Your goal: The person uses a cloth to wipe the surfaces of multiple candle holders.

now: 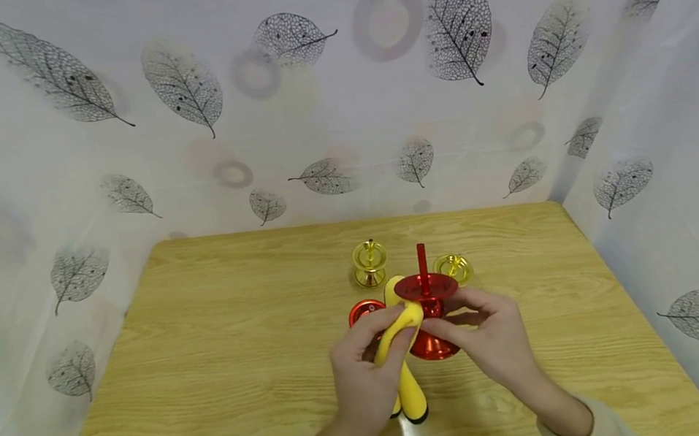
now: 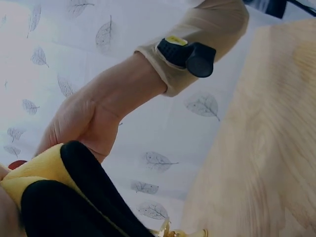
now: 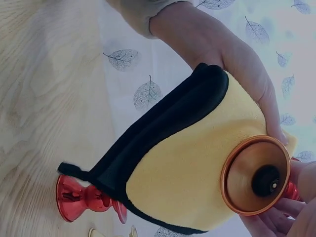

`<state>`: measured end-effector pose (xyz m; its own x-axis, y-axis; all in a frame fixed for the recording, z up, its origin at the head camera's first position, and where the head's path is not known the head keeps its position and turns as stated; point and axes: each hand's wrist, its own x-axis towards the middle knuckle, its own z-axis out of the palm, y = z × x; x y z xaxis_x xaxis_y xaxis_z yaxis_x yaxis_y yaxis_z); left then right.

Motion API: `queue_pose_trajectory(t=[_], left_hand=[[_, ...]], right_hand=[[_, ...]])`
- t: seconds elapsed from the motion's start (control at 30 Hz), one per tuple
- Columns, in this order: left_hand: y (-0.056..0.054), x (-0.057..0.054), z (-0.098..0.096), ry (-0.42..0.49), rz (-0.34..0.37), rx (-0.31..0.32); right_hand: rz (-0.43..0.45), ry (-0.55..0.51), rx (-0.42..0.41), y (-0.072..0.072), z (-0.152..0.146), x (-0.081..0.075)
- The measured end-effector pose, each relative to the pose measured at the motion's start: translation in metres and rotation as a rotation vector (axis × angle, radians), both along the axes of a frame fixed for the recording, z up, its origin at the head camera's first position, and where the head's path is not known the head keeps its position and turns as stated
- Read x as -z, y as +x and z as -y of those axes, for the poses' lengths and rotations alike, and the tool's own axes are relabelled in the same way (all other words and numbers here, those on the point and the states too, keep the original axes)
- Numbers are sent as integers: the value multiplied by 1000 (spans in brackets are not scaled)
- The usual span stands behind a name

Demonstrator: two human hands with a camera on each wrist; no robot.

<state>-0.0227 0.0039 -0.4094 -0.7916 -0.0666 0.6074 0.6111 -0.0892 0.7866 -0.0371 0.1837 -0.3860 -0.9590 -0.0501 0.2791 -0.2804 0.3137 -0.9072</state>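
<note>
My right hand (image 1: pixel 497 335) grips a shiny red candle holder (image 1: pixel 433 345) by its middle, above the table. The candle holder has a wide dish with a thin upright tube, and its hollow base (image 3: pixel 237 182) faces the camera in the right wrist view. In my left hand (image 1: pixel 365 385) is a yellow cloth (image 1: pixel 412 390) with black edging, pinched in a fold against the holder's left side. The cloth hangs below that hand, and in the right wrist view it spreads beside the base. Some of my fingertips are hidden behind the holder and cloth.
A second red candle holder (image 1: pixel 364 309) stands on the wooden table (image 1: pixel 241 350), partly behind my left hand. Two gold holders stand farther back, one upright gold holder (image 1: pixel 370 267) and a gold holder (image 1: pixel 455 266) to its right. A leaf-patterned curtain (image 1: pixel 336 116) surrounds the table's back and sides.
</note>
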Motion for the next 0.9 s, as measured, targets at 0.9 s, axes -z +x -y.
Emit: queue_pose_trajectory(t=[0.9], left_hand=[[-4,-10,25,-85,217,-186]], right_hand=[[87,-250,-61,0,-23,10]])
